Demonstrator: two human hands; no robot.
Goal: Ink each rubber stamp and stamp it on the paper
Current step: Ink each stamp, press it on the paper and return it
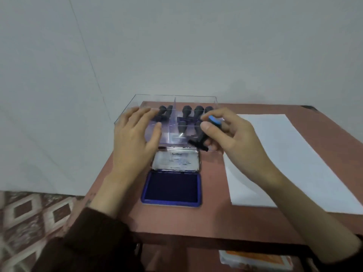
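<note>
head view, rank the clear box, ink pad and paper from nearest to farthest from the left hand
1. clear box: under the fingers of the left hand, at the table's back.
2. ink pad: open, just right of that hand.
3. paper: table's right side, beyond the right hand holding a stamp.

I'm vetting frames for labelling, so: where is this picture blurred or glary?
Head view: the right hand and the black, blue-capped rubber stamp it holds are motion-smeared; head view: glare whitens the silver metal lid of the open ink pad and the front wall of the clear plastic box; lighting is soft and even.
</note>
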